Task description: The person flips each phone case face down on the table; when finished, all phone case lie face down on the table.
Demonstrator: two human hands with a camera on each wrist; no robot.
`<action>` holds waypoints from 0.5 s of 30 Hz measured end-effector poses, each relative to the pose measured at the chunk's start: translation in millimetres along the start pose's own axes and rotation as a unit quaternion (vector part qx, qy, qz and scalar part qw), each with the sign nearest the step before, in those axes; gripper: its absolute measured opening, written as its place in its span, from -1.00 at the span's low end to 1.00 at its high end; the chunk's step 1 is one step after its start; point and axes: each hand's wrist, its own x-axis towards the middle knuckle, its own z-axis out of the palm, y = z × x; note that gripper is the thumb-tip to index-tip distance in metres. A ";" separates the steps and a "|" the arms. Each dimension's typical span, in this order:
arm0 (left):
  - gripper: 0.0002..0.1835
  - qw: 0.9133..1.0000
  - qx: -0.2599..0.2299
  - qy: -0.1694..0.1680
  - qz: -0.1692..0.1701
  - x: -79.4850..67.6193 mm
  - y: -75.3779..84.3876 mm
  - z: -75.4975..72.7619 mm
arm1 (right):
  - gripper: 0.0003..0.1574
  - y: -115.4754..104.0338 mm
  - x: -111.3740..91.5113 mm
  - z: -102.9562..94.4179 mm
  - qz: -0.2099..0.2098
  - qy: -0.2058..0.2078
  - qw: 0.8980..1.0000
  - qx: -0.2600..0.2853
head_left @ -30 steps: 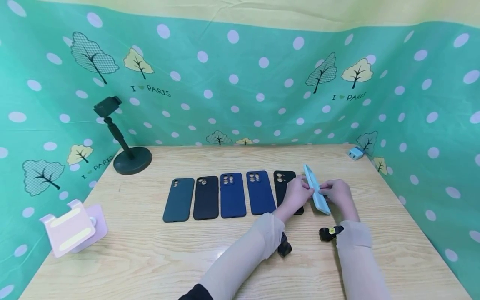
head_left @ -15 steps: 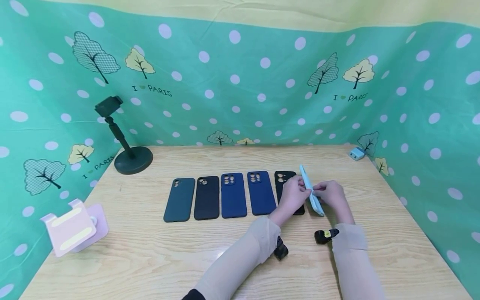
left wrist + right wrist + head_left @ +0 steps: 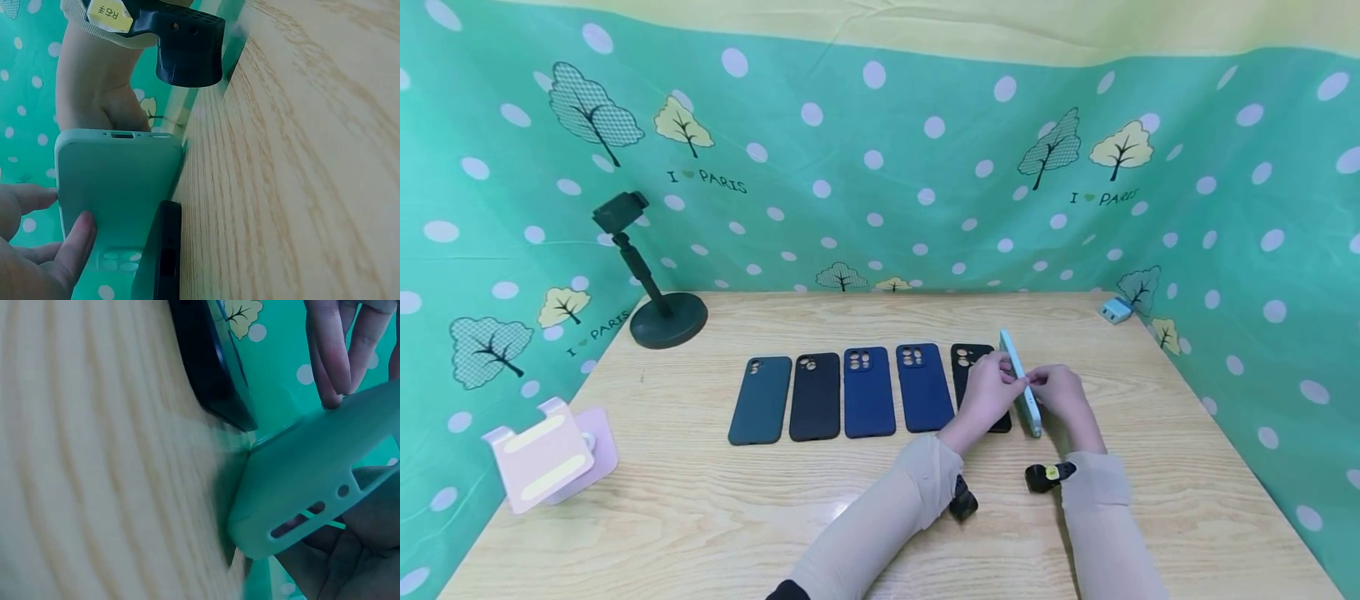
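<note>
A light blue phone case (image 3: 1019,379) stands on its long edge on the table, its camera cutouts showing in the left wrist view. My left hand (image 3: 987,388) pinches its upper edge from the left, the thumb lying along the back (image 3: 78,244). On the other side, my right hand (image 3: 1062,395) holds the same edge with curled fingers; the right wrist view shows that palm (image 3: 362,550) beside the case's port cutouts. A black phone case (image 3: 961,375) lies flat just left of the blue one, partly hidden by my left hand.
Left of the black case, a row holds two blue cases (image 3: 870,396) (image 3: 925,392), a dark case (image 3: 816,402) and a teal one (image 3: 761,404). Farther out are a black stand (image 3: 668,321), a pink phone holder (image 3: 542,462) and a light blue charger (image 3: 1116,310).
The light blue case has shifted a little left and swung more edge-on to the head view. My right hand has moved left with it; my left hand has stayed nearly in place.
</note>
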 end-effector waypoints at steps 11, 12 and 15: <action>-0.58 0.999 0.028 0.004 0.047 -2.0 -2.9 2.2 | -0.47 0.5 -6.4 -10.4 0.039 0.002 0.996 0.075; -0.58 0.998 0.028 0.005 0.048 -1.7 -2.9 2.4 | -0.45 0.1 -6.9 -11.7 0.040 0.007 0.995 0.093; -0.57 0.999 0.021 0.002 0.044 -0.7 -2.7 2.8 | -0.39 -3.6 -9.2 -16.1 0.036 0.011 0.990 0.139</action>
